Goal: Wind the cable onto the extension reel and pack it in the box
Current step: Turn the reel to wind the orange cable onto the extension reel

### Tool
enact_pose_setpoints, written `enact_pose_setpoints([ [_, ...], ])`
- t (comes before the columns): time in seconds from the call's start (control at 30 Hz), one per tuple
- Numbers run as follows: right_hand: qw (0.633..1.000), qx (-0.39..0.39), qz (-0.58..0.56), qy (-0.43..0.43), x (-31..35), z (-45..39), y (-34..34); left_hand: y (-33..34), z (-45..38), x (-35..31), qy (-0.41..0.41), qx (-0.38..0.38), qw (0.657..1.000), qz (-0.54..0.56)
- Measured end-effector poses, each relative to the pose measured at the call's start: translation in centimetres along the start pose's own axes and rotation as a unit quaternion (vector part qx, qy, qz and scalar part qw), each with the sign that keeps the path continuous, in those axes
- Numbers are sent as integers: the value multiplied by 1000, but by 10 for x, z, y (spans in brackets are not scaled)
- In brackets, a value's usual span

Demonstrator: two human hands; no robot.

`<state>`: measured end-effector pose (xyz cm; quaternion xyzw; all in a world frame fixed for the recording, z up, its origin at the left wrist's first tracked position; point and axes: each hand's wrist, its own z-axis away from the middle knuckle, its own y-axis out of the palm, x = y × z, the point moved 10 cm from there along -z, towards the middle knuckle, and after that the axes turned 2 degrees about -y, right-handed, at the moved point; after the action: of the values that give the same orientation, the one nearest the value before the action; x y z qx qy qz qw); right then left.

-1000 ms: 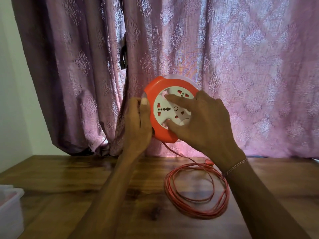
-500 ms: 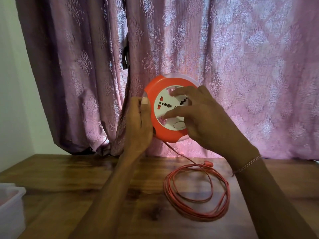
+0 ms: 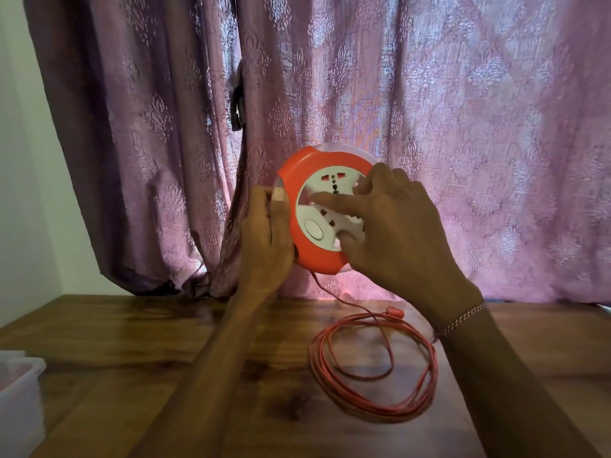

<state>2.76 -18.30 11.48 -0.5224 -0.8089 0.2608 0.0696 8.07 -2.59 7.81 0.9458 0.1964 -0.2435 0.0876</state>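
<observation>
Reel (image 3: 299, 206) held up over the table (image 3: 132, 342)

It's gripped by the left hand (image 3: 266, 239), right hand (image 3: 393, 226) fingers pressed on its face (cable (image 3: 373, 401) coiled below).

No writing, brand, number or sign can be read anywhere in the head view. The white socket face of the extension reel (image 3: 325, 209) shows only dark and red pin holes and a plain oval button, with nothing printed that is legible. The white box (image 3: 18, 408) at the desk's left edge shows no readable label.
</observation>
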Motion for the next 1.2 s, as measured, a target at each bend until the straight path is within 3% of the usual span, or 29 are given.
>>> enact_pose_setpoints([
  [0.17, 997, -44, -9, 68, -8, 0, -3, -2, -1, 3, -9, -4, 1000, 3],
  [0.33, 997, -42, -16, 57, -7, -1, -6, -2, 0, 5, -19, -3, 1000, 7],
  [0.47, 997, -61, -48, -12, -3, -4, -14, -2, 0, 3, -18, -4, 1000, 3],
  [0.6, 994, 35, -61, -86, 9, -3, -1, -2, 0, 2, -21, -1, 1000, 16],
  [0.7, 995, 53, -31, -77, 12, -2, 4, -1, 0, 0, -19, 0, 1000, 18],
  [0.9, 998, 8, 22, -57, 9, -1, -1, 1, 1, 2, -18, 4, 1000, 11],
  [1.2, 999, -20, 0, 41, -3, 1, -1, 0, 0, 1, -13, 2, 1000, 16],
])
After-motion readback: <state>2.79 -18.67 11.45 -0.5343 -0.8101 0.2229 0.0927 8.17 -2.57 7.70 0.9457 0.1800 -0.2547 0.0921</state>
